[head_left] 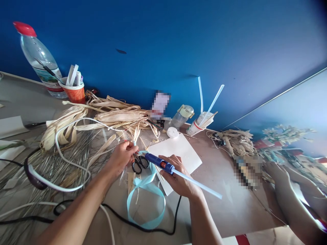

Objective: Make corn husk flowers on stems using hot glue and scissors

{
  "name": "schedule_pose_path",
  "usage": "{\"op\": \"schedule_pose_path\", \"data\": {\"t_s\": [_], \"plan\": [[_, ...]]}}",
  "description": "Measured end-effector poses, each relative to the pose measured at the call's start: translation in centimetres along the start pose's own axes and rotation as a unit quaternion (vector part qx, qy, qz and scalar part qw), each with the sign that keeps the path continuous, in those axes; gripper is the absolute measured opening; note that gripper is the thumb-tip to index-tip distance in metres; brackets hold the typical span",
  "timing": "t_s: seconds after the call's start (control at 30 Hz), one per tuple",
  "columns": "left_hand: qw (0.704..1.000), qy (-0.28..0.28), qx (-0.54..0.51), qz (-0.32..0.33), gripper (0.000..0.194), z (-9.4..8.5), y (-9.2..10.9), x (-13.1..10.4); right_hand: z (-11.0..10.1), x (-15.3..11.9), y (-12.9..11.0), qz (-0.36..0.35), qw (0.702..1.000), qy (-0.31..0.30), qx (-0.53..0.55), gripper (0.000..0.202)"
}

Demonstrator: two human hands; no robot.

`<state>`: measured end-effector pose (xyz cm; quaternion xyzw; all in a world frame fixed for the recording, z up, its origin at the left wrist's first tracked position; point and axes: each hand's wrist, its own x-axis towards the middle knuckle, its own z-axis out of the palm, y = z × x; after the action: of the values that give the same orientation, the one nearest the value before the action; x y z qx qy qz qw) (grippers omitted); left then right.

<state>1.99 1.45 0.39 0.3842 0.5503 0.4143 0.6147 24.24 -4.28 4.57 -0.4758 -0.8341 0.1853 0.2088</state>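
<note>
The left hand (122,154) has its fingertips together, clamped on the small husk bundle (136,136) above the black scissors (140,165). The right hand (178,174) wraps its fingers around the blue glue gun (158,162), whose nozzle points toward the left hand; 1 long translucent stick (200,186) juts from its back. A light-blue ribbon (153,224) (looped, rather loosely) lies on the table (212,211) between the forearms. White paper (187,149) lies beyond the glue gun. Farther back, 2 upright translucent sticks (200,95) stand in a paper cup (195,128), beside a clear jar (180,117).
</note>
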Motion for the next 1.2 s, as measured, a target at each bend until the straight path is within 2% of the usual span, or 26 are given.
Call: {"op": "schedule_pose_path", "data": {"t_s": [0.4,0.67,0.83,0.97,1.07,1.13,1.2], "plan": [[1.000,0.004,-0.004,-0.001,0.021,0.2,0.1,-0.1,0.4,0.3,-0.4,-0.013,1.000,-0.006,0.001,0.039],[1.000,0.006,0.014,-0.009,0.015,0.3,0.4,-0.2,0.4,0.3,-0.4,-0.007,1.000,-0.010,0.011,0.038],[1.000,0.006,0.011,0.010,0.015,0.2,0.1,-0.1,0.4,0.3,-0.4,-0.001,1.000,-0.018,0.008,0.038],[1.000,0.000,0.014,-0.011,0.013,0.1,0.4,-0.3,-0.4,0.1,-0.2,0.036,0.998,0.004,0.049,0.035],[0.999,0.000,0.017,-0.039,0.014,0.3,0.9,-0.5,-0.6,-0.1,0.3,0.076,0.987,0.026,0.137,0.027],[0.999,0.004,0.008,-0.038,0.014,0.4,1.1,-0.6,-0.5,-0.1,0.9,0.129,0.967,0.035,0.218,0.027],[1.000,0.007,-0.007,-0.028,0.015,0.4,1.0,-0.4,-0.3,-0.1,1.7,0.201,0.934,0.052,0.292,0.033]]}}
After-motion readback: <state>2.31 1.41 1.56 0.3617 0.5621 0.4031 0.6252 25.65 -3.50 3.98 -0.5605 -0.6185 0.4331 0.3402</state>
